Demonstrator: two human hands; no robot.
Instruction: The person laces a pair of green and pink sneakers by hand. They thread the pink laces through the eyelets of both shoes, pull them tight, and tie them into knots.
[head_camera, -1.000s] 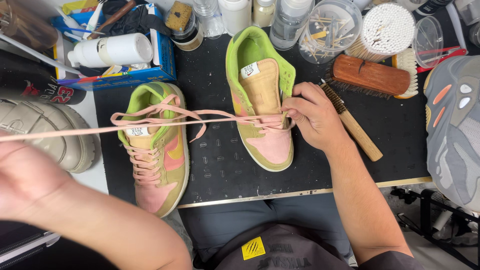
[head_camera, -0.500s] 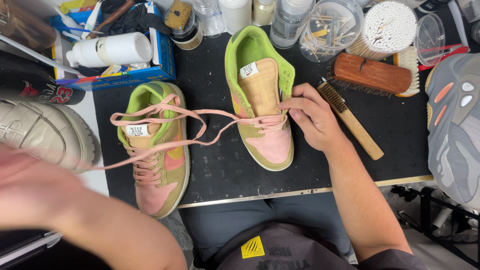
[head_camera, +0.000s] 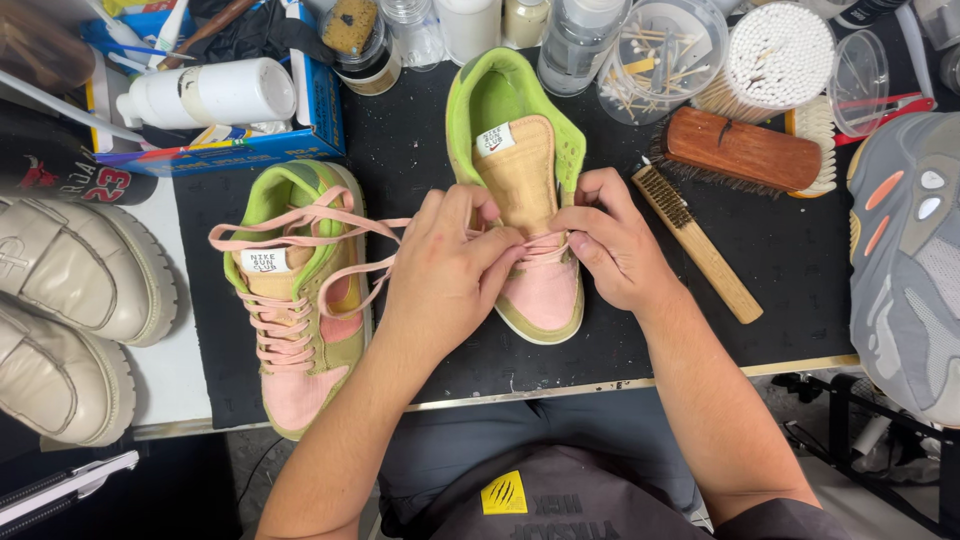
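Two green, tan and pink sneakers lie on a black mat (head_camera: 780, 270). The right sneaker (head_camera: 520, 130) has its tongue exposed and a pink lace (head_camera: 345, 220) threaded through its lowest eyelets. My left hand (head_camera: 445, 270) covers that sneaker's left side and pinches the lace near the toe. My right hand (head_camera: 610, 240) grips the sneaker's right edge, fingertips on the lace by the eyelets. The loose lace trails left across the left sneaker (head_camera: 300, 300), which is laced in pink.
Beige chunky shoes (head_camera: 70, 310) sit at the left edge, a grey sneaker (head_camera: 905, 260) at the right. Two wooden brushes (head_camera: 730, 150) lie right of my hands. Bottles, cotton swab tubs (head_camera: 775, 50) and a blue box (head_camera: 225, 110) line the back.
My left hand has come in from the far left, where it held the lace stretched out, to the right sneaker. The lace went slack and now drapes over the left sneaker.
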